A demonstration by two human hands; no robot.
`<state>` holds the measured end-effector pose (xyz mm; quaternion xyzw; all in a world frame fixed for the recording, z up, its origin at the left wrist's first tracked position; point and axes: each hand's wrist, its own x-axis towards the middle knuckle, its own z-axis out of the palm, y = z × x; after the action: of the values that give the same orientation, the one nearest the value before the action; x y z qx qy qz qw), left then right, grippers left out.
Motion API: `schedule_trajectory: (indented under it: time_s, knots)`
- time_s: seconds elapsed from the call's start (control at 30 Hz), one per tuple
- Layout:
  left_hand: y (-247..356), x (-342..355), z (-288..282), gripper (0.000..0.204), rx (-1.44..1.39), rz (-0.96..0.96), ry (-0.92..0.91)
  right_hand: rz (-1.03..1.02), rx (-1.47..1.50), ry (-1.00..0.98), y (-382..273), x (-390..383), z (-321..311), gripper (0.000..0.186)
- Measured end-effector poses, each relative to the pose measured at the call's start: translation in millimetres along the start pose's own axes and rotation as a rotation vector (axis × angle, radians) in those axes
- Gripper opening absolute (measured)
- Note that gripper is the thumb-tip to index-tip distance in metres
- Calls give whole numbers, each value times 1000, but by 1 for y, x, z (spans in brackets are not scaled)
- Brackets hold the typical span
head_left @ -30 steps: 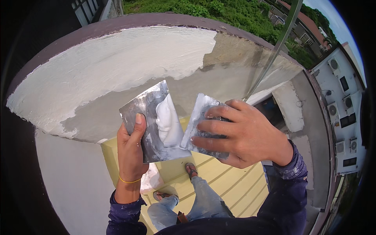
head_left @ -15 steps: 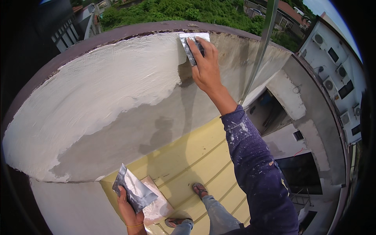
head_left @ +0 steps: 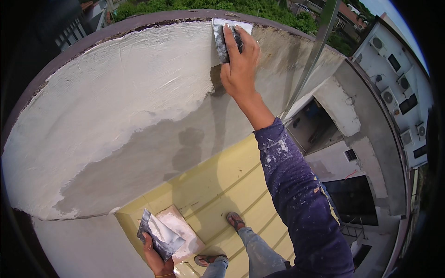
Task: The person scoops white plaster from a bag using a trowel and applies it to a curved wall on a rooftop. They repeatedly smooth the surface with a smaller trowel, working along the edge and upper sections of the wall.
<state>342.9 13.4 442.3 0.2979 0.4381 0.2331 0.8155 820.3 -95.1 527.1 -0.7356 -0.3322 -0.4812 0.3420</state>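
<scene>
My right hand (head_left: 242,69) grips a wide, flat putty knife (head_left: 221,45), fingers spread over its dark back. Its blade lies against the wall near the top edge, where the white skim coat (head_left: 139,74) meets bare grey-brown wall (head_left: 278,55). Low on the left, my left hand (head_left: 157,259) is closed around a second putty knife (head_left: 160,245). White putty (head_left: 163,230) sits on that blade. Behind it, a square board (head_left: 187,231) smeared with putty rests on the yellow roofing; part of the board is hidden.
I stand on ribbed yellow metal roofing (head_left: 208,194) in sandals. A metal post (head_left: 308,65) rises right of my right hand. The wall's dark purple cap (head_left: 139,17) curves along the top, with greenery beyond. Lower right are a doorway (head_left: 315,125) and a dark opening (head_left: 352,199).
My right hand and its putty knife have shifted slightly up in the picture, as the view has tilted a little. The left hand keeps its putty knife near the board.
</scene>
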Motion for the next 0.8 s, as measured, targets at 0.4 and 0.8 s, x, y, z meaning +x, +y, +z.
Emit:
schedule_trajectory:
  time_s: [0.4, 0.8]
  knots:
    - [-4, -4, -21, 49, 8, -16, 46, -186, -155, -174, 42, -161, 49, 72]
    - [2, 15, 54, 35, -38, -227, -137, 114, 557, -684, -18, -161, -78, 75]
